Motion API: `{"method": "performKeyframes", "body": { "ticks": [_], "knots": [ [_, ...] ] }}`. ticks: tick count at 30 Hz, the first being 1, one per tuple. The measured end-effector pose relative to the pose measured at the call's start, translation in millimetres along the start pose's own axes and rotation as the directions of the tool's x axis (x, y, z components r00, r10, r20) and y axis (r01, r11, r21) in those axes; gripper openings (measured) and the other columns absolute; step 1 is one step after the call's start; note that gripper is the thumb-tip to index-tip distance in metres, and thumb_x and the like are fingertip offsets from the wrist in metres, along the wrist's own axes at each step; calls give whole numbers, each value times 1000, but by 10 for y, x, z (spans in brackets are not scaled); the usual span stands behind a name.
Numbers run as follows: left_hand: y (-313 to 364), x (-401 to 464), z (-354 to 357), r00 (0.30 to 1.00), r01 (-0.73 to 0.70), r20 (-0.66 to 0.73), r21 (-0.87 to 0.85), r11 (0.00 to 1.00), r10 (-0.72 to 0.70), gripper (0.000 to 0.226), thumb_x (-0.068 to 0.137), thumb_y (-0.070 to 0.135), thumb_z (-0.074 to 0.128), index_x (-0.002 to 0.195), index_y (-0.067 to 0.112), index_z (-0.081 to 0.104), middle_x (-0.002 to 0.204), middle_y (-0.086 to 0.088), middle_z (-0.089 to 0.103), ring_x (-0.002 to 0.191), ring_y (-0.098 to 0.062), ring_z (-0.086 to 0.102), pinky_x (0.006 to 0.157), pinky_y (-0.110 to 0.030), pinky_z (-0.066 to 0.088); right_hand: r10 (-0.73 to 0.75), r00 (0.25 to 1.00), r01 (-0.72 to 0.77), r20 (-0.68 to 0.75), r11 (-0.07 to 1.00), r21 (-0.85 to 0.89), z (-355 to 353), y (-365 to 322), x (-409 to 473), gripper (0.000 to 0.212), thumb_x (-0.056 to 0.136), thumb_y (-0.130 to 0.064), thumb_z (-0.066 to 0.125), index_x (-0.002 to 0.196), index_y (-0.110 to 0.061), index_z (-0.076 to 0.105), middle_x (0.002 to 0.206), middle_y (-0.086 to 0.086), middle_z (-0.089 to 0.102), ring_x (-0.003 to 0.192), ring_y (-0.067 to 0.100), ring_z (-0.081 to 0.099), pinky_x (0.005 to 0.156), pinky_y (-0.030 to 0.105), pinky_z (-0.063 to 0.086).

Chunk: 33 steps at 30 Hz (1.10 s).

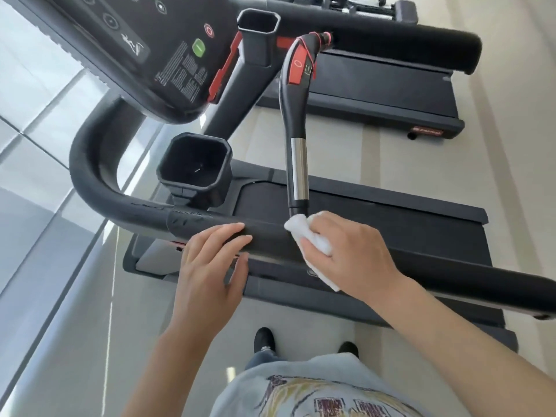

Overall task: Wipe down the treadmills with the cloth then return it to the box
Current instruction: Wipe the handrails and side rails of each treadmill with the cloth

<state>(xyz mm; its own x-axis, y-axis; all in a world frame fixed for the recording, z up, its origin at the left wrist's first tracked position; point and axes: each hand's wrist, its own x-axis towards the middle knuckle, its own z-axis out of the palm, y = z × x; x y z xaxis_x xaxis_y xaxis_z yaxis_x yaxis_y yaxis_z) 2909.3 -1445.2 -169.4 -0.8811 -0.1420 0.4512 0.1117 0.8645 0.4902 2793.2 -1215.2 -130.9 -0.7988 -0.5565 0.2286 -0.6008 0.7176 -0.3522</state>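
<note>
Cloth [304, 236] in right hand [352, 257] — on handrail [270, 236]

Bright daylight, soft and even, coming from the glass wall [45, 121] on the left. Pale glare streaks on the floor [90, 311]. Shadows faint. Strong wide-angle bending at edges; the handrail [451, 275] curves. Slight softness overall, shirt [316, 392] at bottom blurred.

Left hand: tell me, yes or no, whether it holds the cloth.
No. The left hand rests with straight fingers on the handrail, while the right hand grips the white cloth.
</note>
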Motion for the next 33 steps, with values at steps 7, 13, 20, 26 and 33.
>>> {"method": "performKeyframes", "body": {
  "ticks": [7, 13, 20, 26, 33],
  "knots": [
    [-288, -82, -174, 999, 42, -26, -33, 999, -43, 27, 99, 8, 62, 123, 4, 74, 141, -6, 64, 132, -31, 58, 108, -53, 48, -37, 983, 12, -181, 990, -137, 117, -155, 20, 31, 100, -30, 59, 75, -14, 49, 72, -4, 50, 58, 16, 35, 45, 26, 26],
    [-545, -161, -442, 986, 154, -59, 6, 988, -153, 31, 97, 10, 62, 127, 7, 72, 146, -5, 60, 132, -26, 57, 109, -49, 48, -259, 952, 239, -164, 962, -130, 781, -1231, 743, 21, 102, -33, 57, 95, -14, 63, 76, -1, 55, 61, 17, 51, 40, 28, 41],
    [-794, -275, -806, 899, 438, -20, 6, 899, -438, 49, 101, 15, 60, 149, 19, 55, 157, 5, 49, 145, -18, 46, 114, -49, 45, -367, 922, 343, -126, 923, -174, 1192, -2042, 1350, 19, 92, -33, 74, 103, -18, 71, 76, 0, 65, 61, 18, 65, 44, 25, 35],
    [-762, -363, -885, 863, 506, -6, 19, 862, -506, 51, 99, 14, 64, 148, 24, 57, 155, 9, 49, 144, -15, 44, 113, -33, 38, -423, 902, 427, -83, 903, 38, 1211, -2129, 1516, 13, 97, -27, 69, 107, -19, 68, 77, 3, 64, 71, 25, 64, 52, 33, 50],
    [-665, -335, -767, 934, 355, -36, -7, 935, -355, 37, 98, 19, 60, 135, 16, 67, 146, 2, 58, 138, -20, 53, 112, -44, 46, -352, 936, 349, 2, 929, 126, 760, -1335, 950, 17, 94, -32, 68, 105, -20, 68, 102, -9, 71, 80, 21, 68, 58, 31, 51]
  ]
}}
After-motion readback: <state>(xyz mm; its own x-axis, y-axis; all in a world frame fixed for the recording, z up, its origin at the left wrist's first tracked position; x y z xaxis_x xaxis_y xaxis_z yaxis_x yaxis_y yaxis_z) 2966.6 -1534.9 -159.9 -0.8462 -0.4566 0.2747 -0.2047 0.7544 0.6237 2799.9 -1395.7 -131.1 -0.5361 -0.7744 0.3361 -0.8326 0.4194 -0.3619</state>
